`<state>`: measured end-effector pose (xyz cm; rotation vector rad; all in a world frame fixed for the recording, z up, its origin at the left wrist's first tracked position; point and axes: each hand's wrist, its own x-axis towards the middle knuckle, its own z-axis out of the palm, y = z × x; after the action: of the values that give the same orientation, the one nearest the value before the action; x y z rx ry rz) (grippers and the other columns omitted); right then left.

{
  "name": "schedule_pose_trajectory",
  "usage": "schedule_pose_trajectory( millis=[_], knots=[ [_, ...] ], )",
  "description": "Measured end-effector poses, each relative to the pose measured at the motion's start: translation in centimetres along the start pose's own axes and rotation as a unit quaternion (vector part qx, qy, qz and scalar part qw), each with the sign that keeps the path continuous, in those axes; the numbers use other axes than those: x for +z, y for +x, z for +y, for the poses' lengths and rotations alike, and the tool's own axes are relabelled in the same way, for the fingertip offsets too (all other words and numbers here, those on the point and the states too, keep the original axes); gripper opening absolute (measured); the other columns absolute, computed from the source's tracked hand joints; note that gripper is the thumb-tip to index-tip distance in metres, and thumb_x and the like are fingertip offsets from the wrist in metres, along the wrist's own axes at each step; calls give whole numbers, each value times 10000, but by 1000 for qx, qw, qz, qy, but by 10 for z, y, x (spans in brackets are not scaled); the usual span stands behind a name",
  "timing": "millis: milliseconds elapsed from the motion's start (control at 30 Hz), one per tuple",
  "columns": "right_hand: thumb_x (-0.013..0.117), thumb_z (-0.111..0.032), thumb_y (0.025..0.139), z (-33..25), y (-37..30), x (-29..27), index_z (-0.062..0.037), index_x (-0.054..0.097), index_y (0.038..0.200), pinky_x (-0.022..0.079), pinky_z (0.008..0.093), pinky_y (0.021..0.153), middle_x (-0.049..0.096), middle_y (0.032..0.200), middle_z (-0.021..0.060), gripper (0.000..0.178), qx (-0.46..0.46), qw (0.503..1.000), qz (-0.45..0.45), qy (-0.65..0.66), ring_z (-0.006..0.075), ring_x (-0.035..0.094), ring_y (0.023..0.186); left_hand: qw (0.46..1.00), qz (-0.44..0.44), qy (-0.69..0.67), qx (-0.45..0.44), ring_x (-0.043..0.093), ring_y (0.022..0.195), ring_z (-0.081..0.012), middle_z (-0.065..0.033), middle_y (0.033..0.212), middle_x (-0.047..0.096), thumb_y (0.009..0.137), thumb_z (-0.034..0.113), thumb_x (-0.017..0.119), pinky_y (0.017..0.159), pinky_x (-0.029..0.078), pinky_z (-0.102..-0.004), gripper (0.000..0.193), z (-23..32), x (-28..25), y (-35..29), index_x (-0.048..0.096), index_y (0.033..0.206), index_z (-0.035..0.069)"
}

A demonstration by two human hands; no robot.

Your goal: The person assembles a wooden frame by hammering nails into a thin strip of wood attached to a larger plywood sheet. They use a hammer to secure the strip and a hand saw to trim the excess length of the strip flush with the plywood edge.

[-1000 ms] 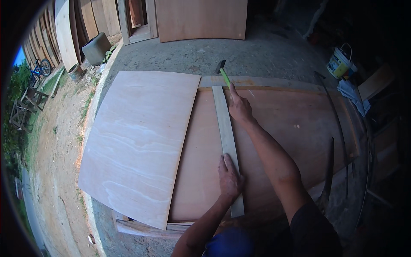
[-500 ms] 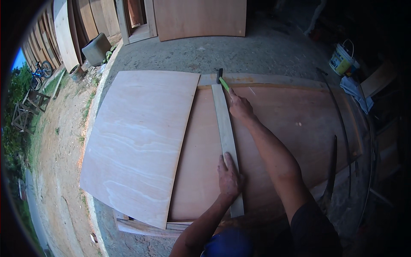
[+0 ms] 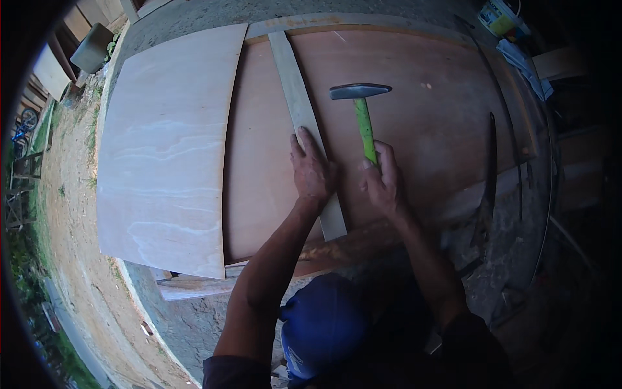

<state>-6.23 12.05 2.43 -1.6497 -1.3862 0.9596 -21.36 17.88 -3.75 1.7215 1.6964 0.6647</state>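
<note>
My right hand point(image 3: 383, 180) is wrapped round the bright green handle of a hammer point(image 3: 364, 120). Its dark metal head is raised above the brown plywood panel point(image 3: 402, 78), apart from the wood. A long pale wooden strip point(image 3: 295, 87) lies across that panel from the far edge to the near edge. My left hand point(image 3: 313, 170) straddles the strip towards its near end, with fingers on top and along its left side; the thumb is partly hidden. Left of the strip, a lighter plywood sheet point(image 3: 172, 142) overlaps the panel.
A rounded blue cap-like shape point(image 3: 327, 324) fills the bottom middle. Long dark thin pieces point(image 3: 489, 168) stand or lie at the right. A paint bucket point(image 3: 500, 18) and a pale cloth point(image 3: 525, 68) are at the far right. Bare ground point(image 3: 78, 214) runs along the left.
My right hand has drawn the hammer from the strip's far end back towards me, right of the strip. My left hand stays on the strip. The whole view has tilted down nearer to me.
</note>
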Motion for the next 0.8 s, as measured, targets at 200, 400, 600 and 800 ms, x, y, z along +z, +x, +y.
schedule_pose_trajectory(
  millis=[200,400,600,800],
  knots=[
    [540,-76,996,25,-197,-14,6,426,1470,551,410,863,642,1174,255,494,-81,987,6,-139,338,677,968,1000,-12,6,-3,336,1377,-547,-365,1546,219,753,159,635,1124,379,-528,990,5,10,4,107,1571,-24],
    [601,-84,944,47,-239,4,15,456,1454,569,487,792,663,1161,271,539,-147,956,-15,-252,439,682,951,999,-18,28,35,342,1401,-526,-384,1557,171,783,212,636,1119,406,-495,995,0,13,4,72,1568,-24],
    [575,-93,942,26,-220,15,-45,395,1508,549,506,661,681,1017,231,595,-141,968,-26,-205,418,664,787,999,4,21,45,298,1389,-543,-374,1546,187,757,172,635,1142,355,-516,978,-3,12,4,121,1561,-44],
    [651,-371,925,35,-216,26,-67,436,1478,503,419,488,618,767,209,667,-114,957,-78,-256,331,608,573,999,-3,1,46,278,1407,-541,-372,1550,183,756,176,641,1165,326,-516,985,0,13,5,119,1562,-45]
  ],
)
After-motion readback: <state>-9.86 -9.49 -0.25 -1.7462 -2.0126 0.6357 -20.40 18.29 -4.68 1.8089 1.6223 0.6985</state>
